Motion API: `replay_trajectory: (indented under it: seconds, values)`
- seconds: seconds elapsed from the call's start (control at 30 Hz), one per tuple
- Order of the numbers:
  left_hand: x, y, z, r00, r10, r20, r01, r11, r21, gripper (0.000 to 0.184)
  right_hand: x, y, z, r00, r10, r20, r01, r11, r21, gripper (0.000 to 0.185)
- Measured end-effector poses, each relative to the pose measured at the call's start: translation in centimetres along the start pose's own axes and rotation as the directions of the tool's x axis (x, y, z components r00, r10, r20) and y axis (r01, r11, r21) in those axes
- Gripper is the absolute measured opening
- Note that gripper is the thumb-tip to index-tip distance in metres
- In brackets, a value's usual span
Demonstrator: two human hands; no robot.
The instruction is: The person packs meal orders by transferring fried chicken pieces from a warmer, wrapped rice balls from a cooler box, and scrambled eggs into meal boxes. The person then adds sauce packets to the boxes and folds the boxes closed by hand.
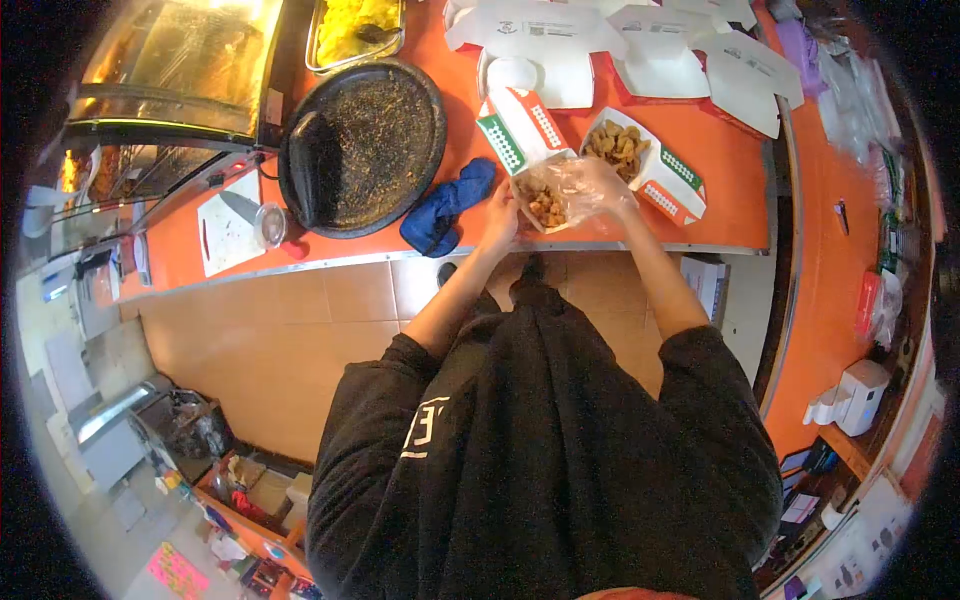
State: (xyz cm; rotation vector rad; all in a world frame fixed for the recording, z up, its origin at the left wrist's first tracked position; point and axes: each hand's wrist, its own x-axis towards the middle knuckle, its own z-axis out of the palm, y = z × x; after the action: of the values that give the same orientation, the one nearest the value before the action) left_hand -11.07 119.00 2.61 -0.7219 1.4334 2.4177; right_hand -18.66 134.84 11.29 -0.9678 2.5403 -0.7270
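Near the counter's front edge, an open food box (522, 125) with a red, green and white lid holds brown fried pieces (546, 208). My left hand (499, 218) grips the left side of this box. My right hand (600, 187), in a clear plastic glove, is over the box's right side; its fingers are blurred by the glove, and what they hold cannot be made out. Just behind and to the right, a second open box (672, 183) contains more brown fried pieces (620, 150). A blue cloth (447, 208) lies left of my left hand.
A large dark stone dish (380, 150) sits left of the cloth, beside a white board (232, 228) with a knife. Behind it stands a tray of yellow food (355, 30). Open white boxes (655, 65) line the back, and a lit glass cabinet (180, 70) is far left.
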Motion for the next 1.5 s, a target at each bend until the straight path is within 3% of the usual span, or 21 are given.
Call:
replay_trajectory:
  seconds: [0.03,0.1,0.17,0.23,0.33,0.4,0.43,0.53,0.6,0.63,0.67,0.73,0.8,0.87,0.93,0.97,1.13,1.27,1.33,1.4,1.5]
  values:
    - [0.5,-0.5,-0.6,1.0,0.003,-0.005,-0.003,1.0,-0.005,0.04,-0.1,0.2,0.9,0.997,-0.04,-0.067,0.04,0.999,0.008,0.02]
    - [1.5,-1.8,-1.9,1.0,-0.011,0.026,0.004,0.964,0.265,0.035,0.1,-0.3,3.4,0.975,-0.106,-0.197,0.099,0.994,-0.045,0.02]
    - [1.4,-1.7,-1.6,1.0,0.027,-0.009,-0.024,0.968,0.25,0.034,0.8,-0.5,5.4,0.969,-0.103,-0.224,0.081,0.991,-0.102,0.021]
    - [2.2,-2.0,-1.8,0.996,0.073,-0.047,-0.06,0.97,0.236,0.034,1.6,0.0,4.8,0.983,-0.038,-0.182,0.026,0.998,-0.065,0.022]
    - [2.2,-1.6,-1.6,0.985,0.15,0.079,-0.163,0.965,0.204,0.037,2.2,2.2,2.1,0.997,0.016,-0.075,-0.015,1.0,0.005,0.024]
    - [1.3,-0.9,-0.3,0.991,0.09,-0.101,-0.075,0.987,0.143,0.044,1.4,2.8,1.8,0.996,-0.039,-0.074,0.042,0.999,0.033,0.025]
    - [1.6,-0.9,-0.6,0.982,0.175,-0.075,-0.144,0.939,0.312,0.041,1.1,2.7,2.6,0.992,-0.08,-0.1,0.082,0.997,0.013,0.026]
    - [1.7,-1.1,-0.5,0.973,0.207,-0.101,-0.16,0.922,0.352,0.04,0.7,1.1,5.9,0.981,-0.12,-0.151,0.116,0.993,-0.036,0.028]
    - [2.6,-1.9,-1.0,0.972,0.216,-0.093,-0.177,0.931,0.318,0.039,1.0,0.6,6.0,0.997,0.002,-0.077,-0.011,0.993,-0.114,0.029]
    - [2.5,-2.3,-1.2,0.971,0.222,-0.089,-0.188,0.939,0.288,0.039,0.4,-0.1,4.5,0.963,-0.018,-0.269,0.079,0.973,0.215,0.029]
    - [2.4,-2.6,-1.3,0.972,0.218,-0.09,-0.184,0.94,0.287,0.039,0.5,0.4,3.6,0.948,-0.023,-0.317,0.128,0.941,0.313,0.029]
    - [2.3,-2.2,-1.0,0.954,0.293,-0.064,-0.263,0.92,0.291,0.039,1.8,2.2,1.0,0.994,0.0,-0.11,0.014,0.992,0.127,0.029]
    - [1.3,-1.1,-0.5,0.969,0.237,-0.074,-0.215,0.951,0.223,0.039,2.2,2.6,0.0,0.997,-0.033,-0.069,0.036,0.999,0.041,0.028]
    - [1.3,-1.5,-0.7,0.982,0.175,-0.078,-0.162,0.975,0.149,0.04,2.1,1.8,1.2,0.978,-0.139,-0.158,0.131,0.989,-0.063,0.027]
    - [3.3,-3.5,-1.8,0.948,0.317,-0.034,-0.297,0.916,0.269,0.042,2.2,0.4,3.6,0.932,-0.234,-0.275,0.182,0.962,-0.204,0.027]
    - [3.5,-4.0,-1.9,0.946,0.323,-0.039,-0.302,0.917,0.261,0.042,2.4,1.3,4.7,0.914,-0.304,-0.269,0.232,0.935,-0.27,0.017]
    - [2.7,-2.7,-1.7,0.967,0.248,-0.063,-0.229,0.949,0.218,0.042,3.2,3.1,0.9,0.996,-0.042,-0.081,0.039,0.998,-0.041,0.014]
    - [1.5,-2.0,-0.8,0.953,0.3,-0.048,-0.282,0.933,0.224,0.044,1.5,1.6,1.2,0.978,-0.148,-0.148,0.131,0.984,-0.119,0.012]
    - [1.1,-1.7,-0.6,0.99,0.135,-0.042,-0.138,0.989,-0.06,0.045,0.8,0.8,3.3,0.963,-0.187,-0.194,0.145,0.966,-0.213,0.012]
    - [0.2,-2.1,-1.5,0.977,0.206,-0.058,-0.205,0.978,0.026,0.044,0.9,1.0,3.6,0.972,-0.106,-0.209,0.069,0.981,-0.18,0.011]
    - [-4.2,-0.9,-3.0,0.967,0.239,-0.094,-0.224,0.964,0.143,0.042,0.9,2.5,1.1,0.969,0.116,-0.219,-0.094,0.99,0.107,0.011]
